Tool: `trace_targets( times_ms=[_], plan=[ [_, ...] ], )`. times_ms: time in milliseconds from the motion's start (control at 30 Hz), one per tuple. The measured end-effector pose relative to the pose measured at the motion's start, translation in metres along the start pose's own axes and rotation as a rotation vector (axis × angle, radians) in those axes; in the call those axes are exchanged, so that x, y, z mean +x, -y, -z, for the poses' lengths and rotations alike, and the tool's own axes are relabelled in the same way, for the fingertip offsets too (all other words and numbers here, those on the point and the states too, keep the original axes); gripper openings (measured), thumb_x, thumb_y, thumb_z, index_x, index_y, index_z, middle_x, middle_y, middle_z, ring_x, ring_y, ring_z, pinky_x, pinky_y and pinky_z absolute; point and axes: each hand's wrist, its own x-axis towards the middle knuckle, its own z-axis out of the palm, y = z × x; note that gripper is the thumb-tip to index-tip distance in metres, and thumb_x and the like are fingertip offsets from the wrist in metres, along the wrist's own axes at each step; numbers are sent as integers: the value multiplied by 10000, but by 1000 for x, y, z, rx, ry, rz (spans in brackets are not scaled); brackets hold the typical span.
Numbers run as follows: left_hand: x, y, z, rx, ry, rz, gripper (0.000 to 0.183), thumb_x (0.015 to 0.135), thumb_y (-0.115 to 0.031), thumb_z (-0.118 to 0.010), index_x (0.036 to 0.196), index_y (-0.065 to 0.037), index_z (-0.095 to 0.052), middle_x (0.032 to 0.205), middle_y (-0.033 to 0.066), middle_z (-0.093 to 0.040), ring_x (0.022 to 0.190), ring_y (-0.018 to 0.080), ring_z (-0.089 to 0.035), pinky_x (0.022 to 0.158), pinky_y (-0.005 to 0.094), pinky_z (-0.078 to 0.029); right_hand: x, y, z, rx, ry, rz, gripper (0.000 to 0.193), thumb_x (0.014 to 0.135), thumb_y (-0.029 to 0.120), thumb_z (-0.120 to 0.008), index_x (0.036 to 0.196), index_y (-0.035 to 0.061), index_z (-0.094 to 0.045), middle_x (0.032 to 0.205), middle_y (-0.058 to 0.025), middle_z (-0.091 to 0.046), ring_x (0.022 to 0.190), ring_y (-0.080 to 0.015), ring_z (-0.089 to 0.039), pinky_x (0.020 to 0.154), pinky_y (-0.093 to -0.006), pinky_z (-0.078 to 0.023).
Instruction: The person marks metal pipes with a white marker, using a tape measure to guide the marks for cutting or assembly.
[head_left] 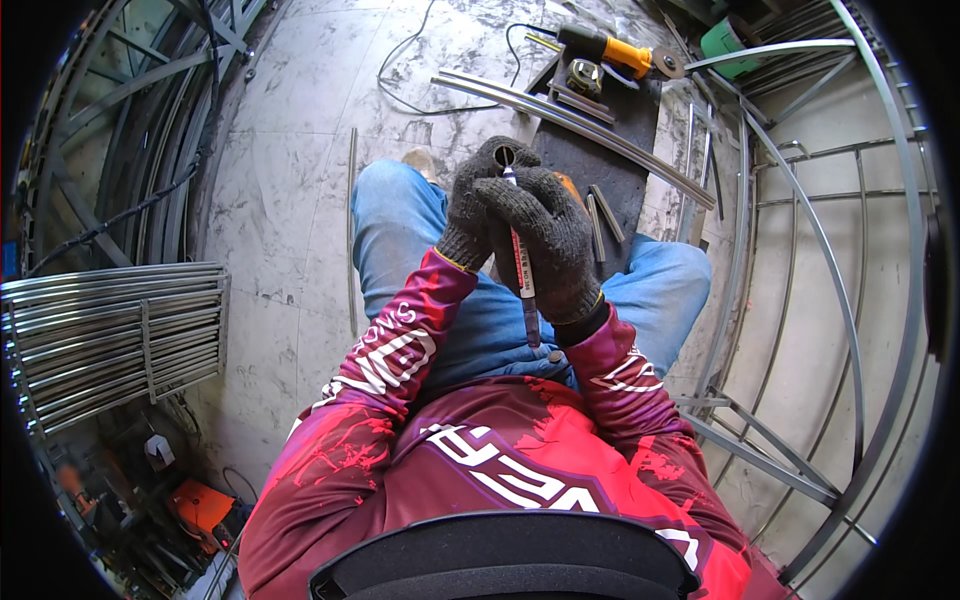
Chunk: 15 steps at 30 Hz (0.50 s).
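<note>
Both my hands wear dark grey knit gloves and meet in front of my knees. My left hand [470,205] is closed around what looks like a metal tube; its round open end [504,156] shows between the fingers, and the rest is hidden. A slim white marker pen [525,268] with red on its barrel is gripped in my right hand [552,235]. The pen's upper end reaches close to the tube's opening; I cannot tell whether they touch. Just beyond my right hand, two short metal pieces [603,218] lie on a dark board [628,175].
Long metal tubes [580,120] lie across the board. A tape measure [584,77] and a yellow angle grinder [628,56] with a cable sit at its far end. Metal frames [855,290] stand at right, a stacked rack [120,335] at left, an orange machine [203,508] at lower left.
</note>
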Motion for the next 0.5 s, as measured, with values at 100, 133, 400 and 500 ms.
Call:
trace_targets(
  times_ms=[100,133,400,500],
  plan=[
    [0,2,1,18,-2,12,171,885,-160,-595,998,-38,-635,895,53,-643,835,144,-628,752,297,-515,0,1,-1,-3,-14,-7,322,785,86,-749,1102,72,-696,889,-134,-671,795,-322,-671,691,-407,-536],
    [0,4,2,35,-4,15,171,884,-158,-595,997,-37,-637,896,52,-643,837,144,-629,753,296,-515,0,1,-1,-2,-13,-6,322,785,86,-749,1102,72,-696,889,-134,-671,795,-322,-671,691,-407,-536],
    [1,7,3,40,-10,-4,179,865,-167,-612,989,-41,-642,892,60,-646,838,158,-637,755,302,-512,-2,3,1,5,35,-55,278,782,36,-711,1050,106,-687,971,-142,-668,873,-358,-661,760,-427,-536],
    [0,5,2,97,-13,-31,175,866,-162,-607,988,-41,-642,892,56,-644,841,154,-634,756,301,-509,-2,3,1,-3,36,-54,280,779,38,-712,1048,110,-688,974,-144,-667,875,-359,-660,754,-427,-535]
  ],
)
